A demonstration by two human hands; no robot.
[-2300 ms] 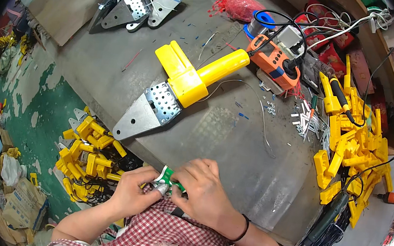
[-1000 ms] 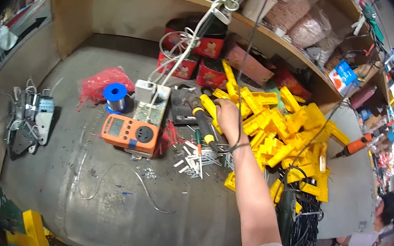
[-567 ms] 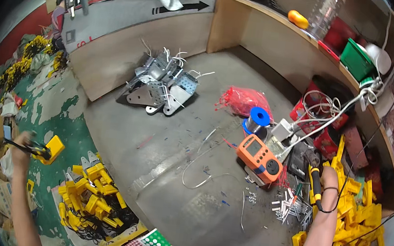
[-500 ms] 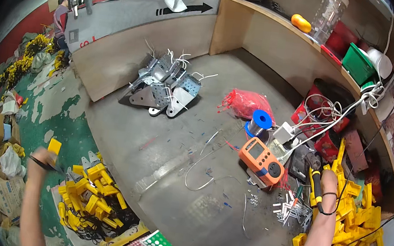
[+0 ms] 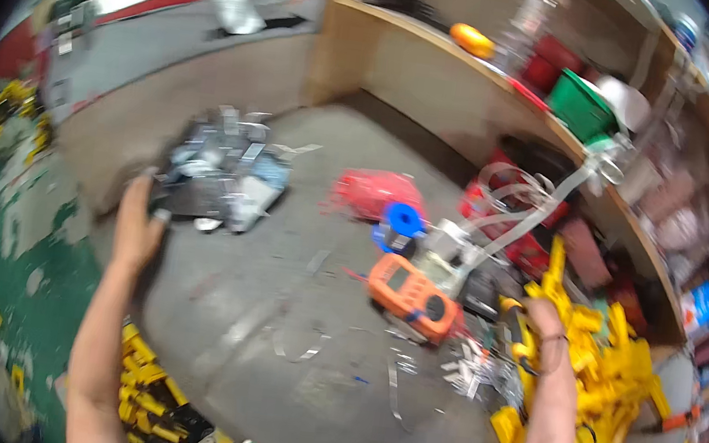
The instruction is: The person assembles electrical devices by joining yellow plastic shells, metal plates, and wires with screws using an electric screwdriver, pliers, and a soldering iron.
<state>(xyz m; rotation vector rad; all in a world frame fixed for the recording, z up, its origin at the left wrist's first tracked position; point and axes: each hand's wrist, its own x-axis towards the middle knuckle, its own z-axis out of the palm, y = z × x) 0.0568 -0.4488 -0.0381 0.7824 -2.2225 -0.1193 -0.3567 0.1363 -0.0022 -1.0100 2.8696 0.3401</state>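
Observation:
My left hand (image 5: 138, 226) has its thumb and fingers apart at the near-left edge of a pile of perforated metal brackets (image 5: 232, 175) with white wires. Blur hides whether the fingertips touch them. My right hand (image 5: 544, 319) rests at the left side of a heap of yellow plastic parts (image 5: 615, 369). Its fingers are hidden and smeared, so any hold is unclear. Just left of it, a tool with a yellow-and-black handle (image 5: 513, 319) lies against or close to the hand. More yellow parts with black leads (image 5: 147, 395) lie beside my left forearm.
An orange meter (image 5: 414, 295) stands mid-right on the grey table, near a blue solder spool (image 5: 403, 220) and a red plastic bag (image 5: 375, 194). White cables (image 5: 542, 209) run up to the shelf. Small metal pins (image 5: 478, 369) lie by my right wrist. A wooden shelf (image 5: 496, 75) borders the back.
My left hand has let go of a yellow piece near the lower-left pile and moved forward and right to the metal brackets. The view has turned; my right hand stays by the yellow heap.

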